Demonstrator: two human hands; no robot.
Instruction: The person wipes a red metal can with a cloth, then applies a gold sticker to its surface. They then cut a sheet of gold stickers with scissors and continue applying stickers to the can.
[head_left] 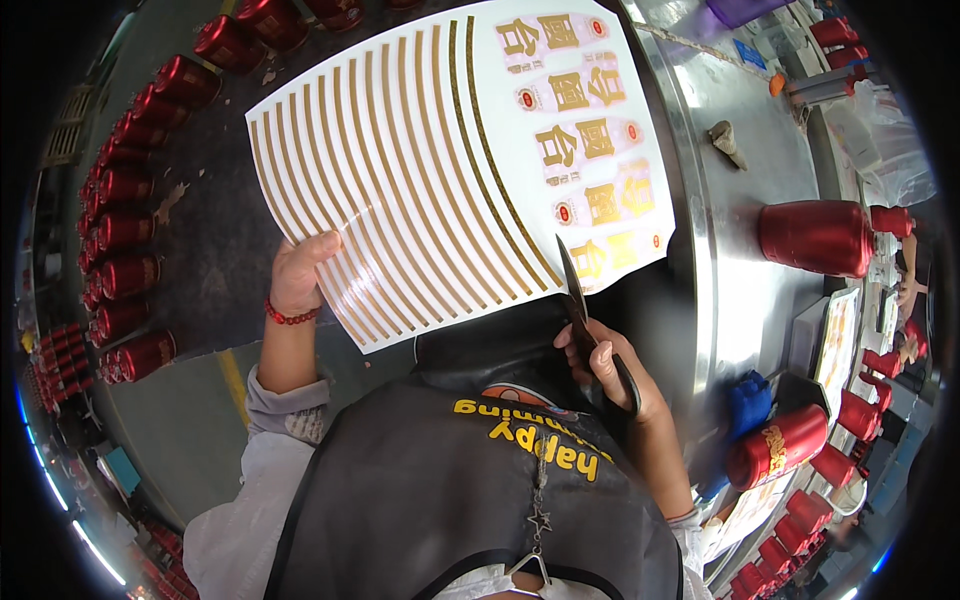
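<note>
A large white decal sheet (440, 180) spreads out in front of me, printed with long gold stripes on the left and gold characters with small red seals on the right. My left hand (300, 272) grips its lower left edge, thumb on top; a red bead bracelet circles that wrist. In my right hand (622, 372) is a pair of dark scissors (577, 312), fingers through the handles. One blade lies over the sheet at its lower edge, between the stripes and the characters; the other blade is mostly hidden.
Several red jars (128, 228) line the far left side of a dark table (215, 270). A metal worktop (740, 200) to the right carries a large red jar (815, 238), a crumpled scrap (727, 143) and clear plastic bags (890, 140). Another red jar (778, 447) lies near a blue cloth (748, 402).
</note>
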